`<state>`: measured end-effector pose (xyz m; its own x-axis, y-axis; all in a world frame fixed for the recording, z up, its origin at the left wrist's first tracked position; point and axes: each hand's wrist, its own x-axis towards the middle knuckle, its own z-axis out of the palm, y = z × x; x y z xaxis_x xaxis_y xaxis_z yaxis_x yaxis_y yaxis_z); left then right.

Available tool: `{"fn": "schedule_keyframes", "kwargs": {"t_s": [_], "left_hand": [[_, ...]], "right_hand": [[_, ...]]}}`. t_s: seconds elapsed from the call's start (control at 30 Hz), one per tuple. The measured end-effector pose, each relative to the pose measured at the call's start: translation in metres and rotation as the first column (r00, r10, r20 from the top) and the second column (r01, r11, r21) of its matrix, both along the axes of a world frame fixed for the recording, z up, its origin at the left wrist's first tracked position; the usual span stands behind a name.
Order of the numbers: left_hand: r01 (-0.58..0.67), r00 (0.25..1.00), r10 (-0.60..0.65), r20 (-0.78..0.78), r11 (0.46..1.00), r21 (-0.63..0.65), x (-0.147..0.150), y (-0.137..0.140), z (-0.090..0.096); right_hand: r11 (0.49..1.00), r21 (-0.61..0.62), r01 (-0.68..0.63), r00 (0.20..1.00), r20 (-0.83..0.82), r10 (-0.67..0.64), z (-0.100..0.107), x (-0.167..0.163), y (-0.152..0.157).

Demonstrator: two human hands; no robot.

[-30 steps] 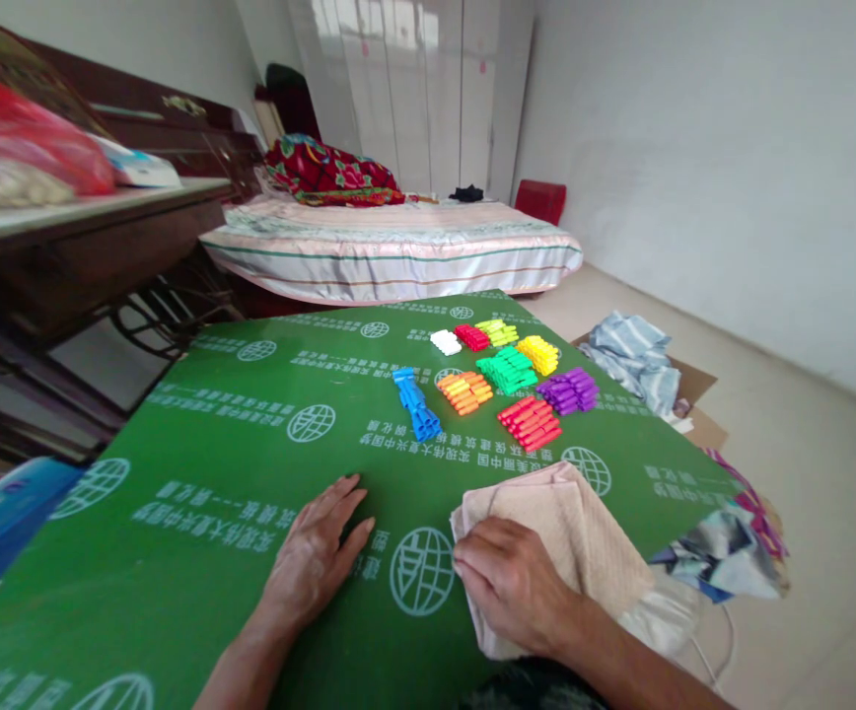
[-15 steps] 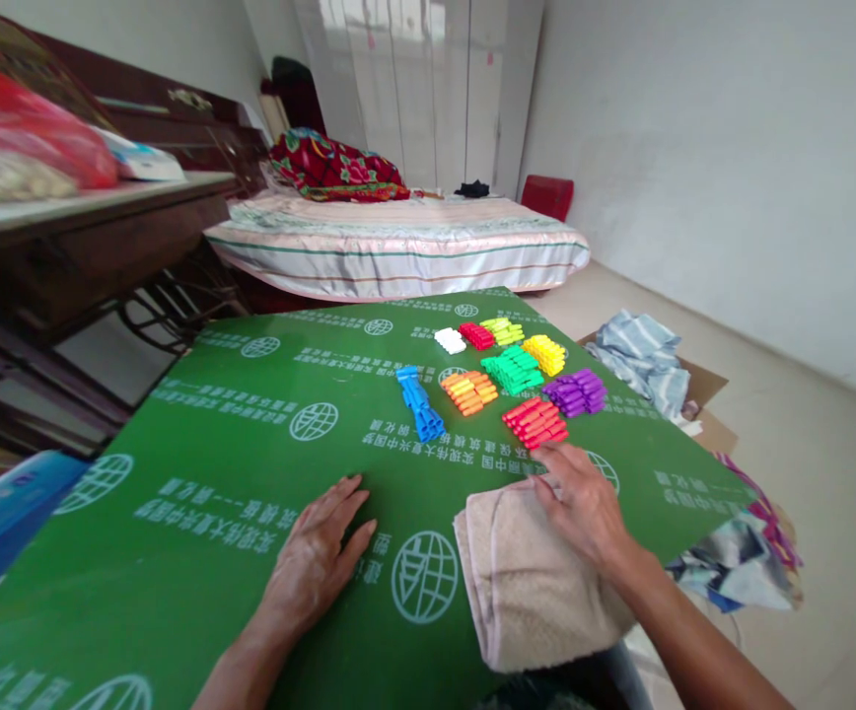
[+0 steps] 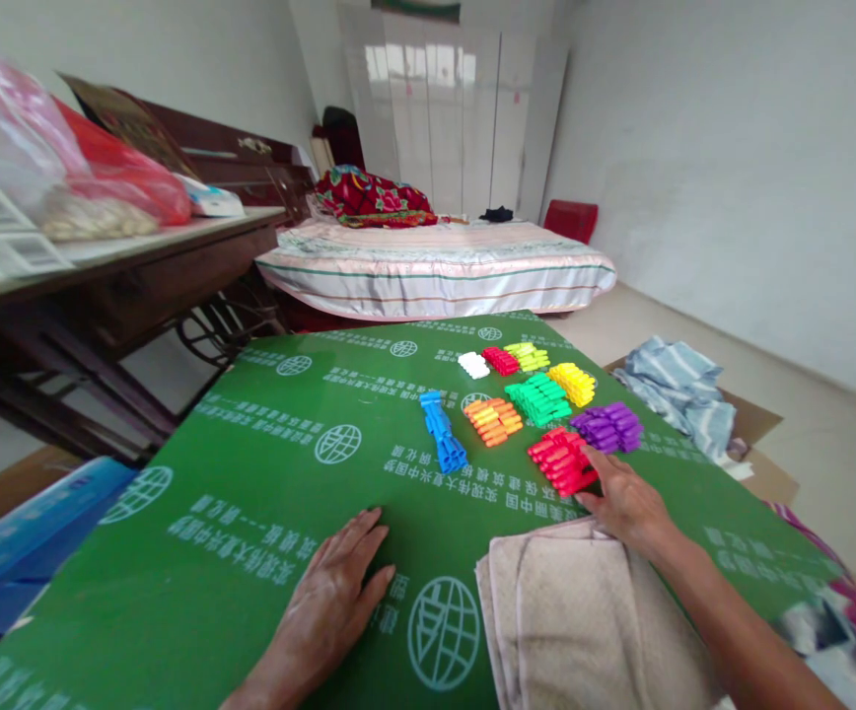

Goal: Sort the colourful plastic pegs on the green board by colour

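Tubes in red (image 3: pixel 557 460) sit at right hand (image 3: pixel 626 501), can't tell if pinched; go light, purple bunch (image 3: pixel 609 428) just beyond. Left hand (image 3: pixel 339 595) loose.

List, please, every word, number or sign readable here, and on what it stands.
"美丽中国": green board, upside down.
"实现伟大复兴中国梦": same board, upside down.
"环保建筑模板": same board, upside down.
Globe emblem, on the board: marks inside unclear.
Blue box: pale print, too blurred.
Other board lettering: partly too small or blurred.
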<state>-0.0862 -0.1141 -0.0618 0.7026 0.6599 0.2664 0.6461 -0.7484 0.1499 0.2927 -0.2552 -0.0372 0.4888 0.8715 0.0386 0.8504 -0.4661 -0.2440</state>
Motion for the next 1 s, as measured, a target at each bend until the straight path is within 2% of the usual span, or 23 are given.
{"fn": "schedule_keyframes", "kwargs": {"t_s": [0.2,0.47,0.67,0.9,1.0], "left_hand": [[0.014,0.997,-0.016,-0.071,0.999,-0.039,-0.003,-0.002,0.01],[0.026,0.999,-0.027,-0.031,0.999,-0.044,0.006,0.003,0.018],[-0.003,0.999,0.005,0.036,0.997,-0.072,0.015,0.005,0.021],[-0.066,0.988,0.095,0.121,0.973,-0.222,0.051,0.013,0.023],[-0.104,0.982,0.146,0.118,0.947,-0.303,0.076,0.014,0.021]], "right_hand": [[0.999,0.044,-0.026,0.999,-0.03,0.027,-0.004,-0.005,0.019],[0.988,0.072,-0.139,0.988,-0.049,0.143,-0.002,-0.026,0.06],[0.953,0.181,-0.245,0.964,-0.057,0.259,0.0,-0.053,0.089],[0.914,0.215,-0.345,0.928,-0.067,0.366,0.008,-0.096,0.119],[0.857,0.273,-0.438,0.88,-0.065,0.47,0.013,-0.109,0.123]]}}
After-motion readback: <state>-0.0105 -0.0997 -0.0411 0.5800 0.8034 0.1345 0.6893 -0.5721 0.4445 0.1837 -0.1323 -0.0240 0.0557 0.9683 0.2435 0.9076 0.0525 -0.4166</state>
